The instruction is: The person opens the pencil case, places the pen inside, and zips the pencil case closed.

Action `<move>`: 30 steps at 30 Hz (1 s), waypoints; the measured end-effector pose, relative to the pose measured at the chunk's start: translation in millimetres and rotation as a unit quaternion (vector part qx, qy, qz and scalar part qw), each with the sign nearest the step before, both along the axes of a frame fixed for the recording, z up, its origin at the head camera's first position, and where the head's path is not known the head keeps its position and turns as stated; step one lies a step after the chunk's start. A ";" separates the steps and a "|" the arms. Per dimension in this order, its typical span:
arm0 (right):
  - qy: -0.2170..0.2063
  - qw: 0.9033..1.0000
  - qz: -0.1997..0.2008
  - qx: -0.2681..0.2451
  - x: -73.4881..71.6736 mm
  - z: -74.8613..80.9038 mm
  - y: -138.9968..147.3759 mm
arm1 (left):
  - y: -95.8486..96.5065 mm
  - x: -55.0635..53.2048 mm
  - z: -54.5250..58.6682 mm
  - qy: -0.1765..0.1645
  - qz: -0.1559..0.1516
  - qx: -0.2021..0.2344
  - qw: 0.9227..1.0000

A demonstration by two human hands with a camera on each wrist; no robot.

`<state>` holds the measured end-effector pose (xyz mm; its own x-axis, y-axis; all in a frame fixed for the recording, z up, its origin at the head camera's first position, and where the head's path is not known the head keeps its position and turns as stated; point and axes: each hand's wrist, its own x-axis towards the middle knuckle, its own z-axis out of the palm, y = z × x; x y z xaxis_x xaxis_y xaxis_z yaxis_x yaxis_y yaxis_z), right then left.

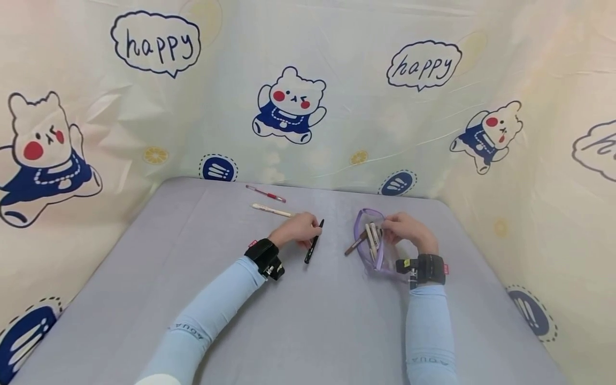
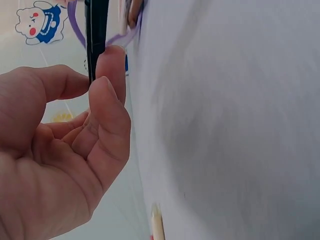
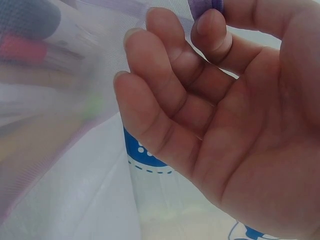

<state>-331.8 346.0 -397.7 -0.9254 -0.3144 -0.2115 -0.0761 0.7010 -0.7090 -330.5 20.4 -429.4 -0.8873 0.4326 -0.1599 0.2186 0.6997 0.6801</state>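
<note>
Between thumb and fingers my left hand (image 1: pixel 299 229) pinches a black pen (image 1: pixel 315 243), tilted above the table in the head view. The left wrist view shows the pen (image 2: pixel 96 35) upright at the fingertips. My right hand (image 1: pixel 406 230) pinches the purple edge of a see-through mesh pencil pouch (image 1: pixel 362 256). Its opening faces the left hand. Several pens and markers (image 1: pixel 372 240) lie in it, and a brown pen (image 1: pixel 355 244) pokes out of the mouth. In the right wrist view the contents blur behind the mesh, and thumb and forefinger hold the purple trim (image 3: pixel 206 6).
A red pen (image 1: pixel 266 193) lies near the table's back edge. Just in front of it is a cream-coloured pen (image 1: pixel 270 209), its right end by the left hand. A grey cloth covers the table (image 1: pixel 289 321). A printed curtain (image 1: pixel 356 117) hangs behind and at both sides.
</note>
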 end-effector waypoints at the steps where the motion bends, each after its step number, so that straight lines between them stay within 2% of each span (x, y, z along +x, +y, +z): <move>1: 0.000 1.000 -0.001 0.001 -0.2 -0.1 0.0 | 3.0 0.7 0.2 -0.003 0.000 0.004 1.000; 10: 0.001 1.000 -0.003 -0.005 -1.5 0.1 -1.1 | 20.1 3.2 -1.8 -0.028 0.009 0.022 0.999; 17: -0.001 1.000 0.002 -0.009 -1.7 -2.1 -0.1 | 27.2 1.3 -5.1 -0.025 0.012 0.033 0.999; 24: -0.007 1.000 -0.004 -0.002 -1.9 -0.9 -0.5 | 35.4 -0.3 -6.6 -0.038 0.007 0.071 0.997; 30: -0.009 1.000 -0.001 0.001 -1.5 0.5 -1.4 | 45.2 -4.7 -11.5 -0.053 0.019 0.107 0.993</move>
<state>-333.3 344.6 -397.2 -0.9223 -0.3124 -0.2277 -0.0626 0.7020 -0.7094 -335.2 65.7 -440.8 -0.8864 0.4339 -0.1613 0.1142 0.5427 0.8321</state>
